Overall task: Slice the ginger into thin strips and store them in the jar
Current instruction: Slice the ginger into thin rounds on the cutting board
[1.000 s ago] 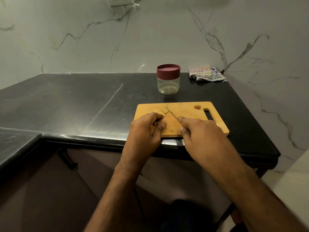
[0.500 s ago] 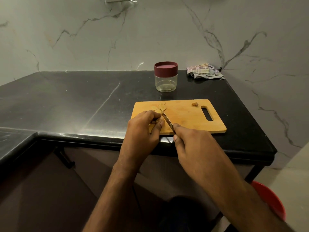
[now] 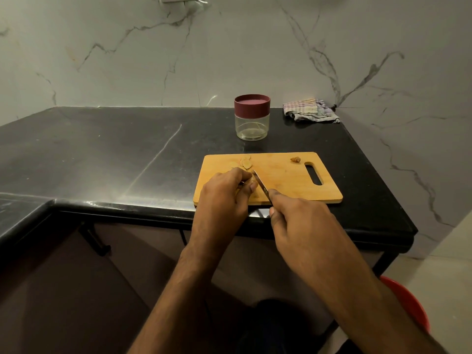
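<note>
At the near left corner of the wooden cutting board [image 3: 286, 180], I have my left hand [image 3: 224, 198] curled over a piece of ginger [image 3: 252, 180], fingers bent down to pin it; the piece is almost wholly hidden under them. My right hand [image 3: 298, 221] is closed round the handle of a knife [image 3: 261, 184], index finger laid along the spine. The blade runs from that hand up and to the left, its tip just beside the left fingertips, so the next cut, as I judge it, falls on the ginger's exposed right end, with the right hand nearer that end. The ginger's long axis I cannot tell. A few flat ginger slices [image 3: 244, 162] lie on the board just beyond my left hand, and 1 small ginger knob [image 3: 295, 159] sits apart near the handle slot. The jar [image 3: 252, 125] stands on the black worktop [image 3: 102, 154] behind the board, its maroon lid [image 3: 252, 105] on, with no ginger in it that I can make out.
</note>
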